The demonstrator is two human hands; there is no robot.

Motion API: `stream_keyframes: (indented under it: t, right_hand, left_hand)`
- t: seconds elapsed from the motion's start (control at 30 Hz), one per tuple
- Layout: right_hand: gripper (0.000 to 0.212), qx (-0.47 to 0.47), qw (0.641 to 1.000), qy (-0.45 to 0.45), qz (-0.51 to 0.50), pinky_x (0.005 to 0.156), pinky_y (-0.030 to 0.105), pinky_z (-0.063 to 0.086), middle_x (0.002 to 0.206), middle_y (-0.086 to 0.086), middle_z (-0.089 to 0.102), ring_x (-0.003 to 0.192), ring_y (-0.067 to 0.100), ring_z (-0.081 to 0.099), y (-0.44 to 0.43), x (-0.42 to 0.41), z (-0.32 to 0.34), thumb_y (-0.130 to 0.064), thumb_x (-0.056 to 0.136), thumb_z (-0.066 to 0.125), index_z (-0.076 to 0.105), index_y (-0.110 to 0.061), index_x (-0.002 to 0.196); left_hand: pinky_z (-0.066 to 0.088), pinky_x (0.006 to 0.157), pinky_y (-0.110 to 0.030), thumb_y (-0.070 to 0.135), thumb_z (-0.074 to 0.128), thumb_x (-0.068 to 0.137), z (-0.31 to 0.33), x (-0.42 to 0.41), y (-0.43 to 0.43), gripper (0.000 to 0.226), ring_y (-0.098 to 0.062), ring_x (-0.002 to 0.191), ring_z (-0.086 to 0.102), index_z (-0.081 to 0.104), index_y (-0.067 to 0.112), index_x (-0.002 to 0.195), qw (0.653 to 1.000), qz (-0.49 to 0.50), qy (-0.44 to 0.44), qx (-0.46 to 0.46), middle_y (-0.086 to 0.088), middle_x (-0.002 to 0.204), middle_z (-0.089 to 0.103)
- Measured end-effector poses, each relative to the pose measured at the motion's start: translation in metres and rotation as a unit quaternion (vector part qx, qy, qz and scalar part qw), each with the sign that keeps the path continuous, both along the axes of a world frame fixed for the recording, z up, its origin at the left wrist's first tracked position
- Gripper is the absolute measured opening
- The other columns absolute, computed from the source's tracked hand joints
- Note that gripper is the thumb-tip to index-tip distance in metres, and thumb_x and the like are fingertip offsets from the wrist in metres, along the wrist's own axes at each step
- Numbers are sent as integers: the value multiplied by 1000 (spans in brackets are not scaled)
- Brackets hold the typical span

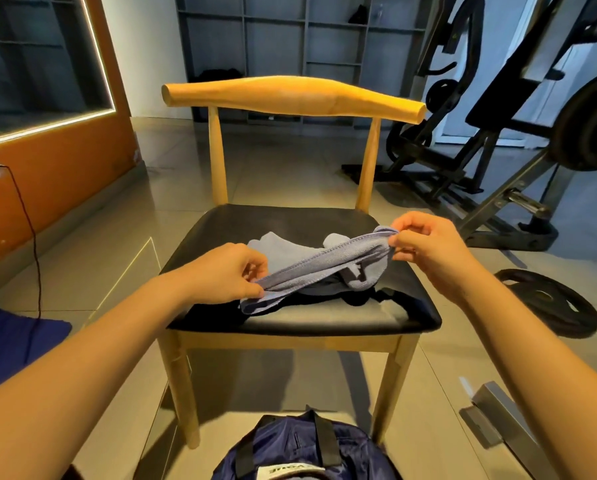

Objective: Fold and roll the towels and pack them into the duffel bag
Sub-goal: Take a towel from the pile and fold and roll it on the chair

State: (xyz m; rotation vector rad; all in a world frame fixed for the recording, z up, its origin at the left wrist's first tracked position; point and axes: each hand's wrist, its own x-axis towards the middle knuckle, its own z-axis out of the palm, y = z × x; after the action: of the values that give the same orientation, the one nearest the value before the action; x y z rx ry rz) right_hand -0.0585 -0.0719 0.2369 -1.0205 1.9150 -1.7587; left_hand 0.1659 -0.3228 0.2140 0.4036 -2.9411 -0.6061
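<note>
Towel (324, 258): pale blue-grey, edged with a darker blue stitched hem. Dark cloth (359, 299) beneath it: black to navy. Chair (290, 95): frame shown in honey-yellow wood; seat (290, 220) in plain black. Bag (290, 448): glossy navy, crossed by two black straps (321, 434) and marked with a white label (290, 471) bearing dark lettering. Floor (99, 237): tiled in glossy beige, divided by thin pale joints. Wall (65, 168): painted orange, bordered by a white light strip (47, 123). Shelving (272, 29): rendered in flat grey. Machine (497, 98) and plate (549, 303): finished in black. Cable (30, 230): black against the orange. Blue cloth (6, 341), left edge: deep blue.
</note>
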Motion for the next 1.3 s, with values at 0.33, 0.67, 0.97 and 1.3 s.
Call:
stream_keyframes:
  t: [0.33, 0.67, 0.97, 1.3]
  right_hand:
    - [39, 2, 993, -80, 85, 58, 17, 50, 64, 5, 61, 65, 12, 61, 34, 16, -2, 19, 84, 33, 58, -4, 64]
    - [22, 100, 990, -95, -16, 80, 30, 61, 101, 20, 71, 98, 29, 70, 84, -1, -25, 6, 95, 46, 68, 2, 93]
    - [15, 84, 974, -148, -147, 80, 40, 62, 106, 22, 72, 94, 34, 73, 87, -15, -41, 1, 95, 55, 68, 4, 101]
    - [15, 128, 961, -155, -190, 65, 34, 62, 100, 25, 70, 85, 33, 72, 75, -28, -54, 2, 93, 56, 68, 5, 101]
  left_hand:
    - [59, 79, -29, 23, 74, 91, 23, 20, -20, 8, -10, 78, 70, 72, 25, 83, 997, 28, 3, 70, 6, 81, 74]
    - [55, 77, -26, 20, 78, 87, 25, -52, 13, 2, -8, 82, 67, 77, 20, 86, 977, -2, 157, 144, 5, 85, 75]
    - [53, 69, -25, 13, 77, 87, 5, -113, 7, 5, -13, 80, 67, 80, 14, 91, 972, 83, 94, 198, -5, 88, 76]
    - [53, 71, -26, 24, 84, 82, -11, -126, -17, 16, -11, 73, 69, 78, 9, 80, 949, 79, 104, 286, -6, 82, 77]
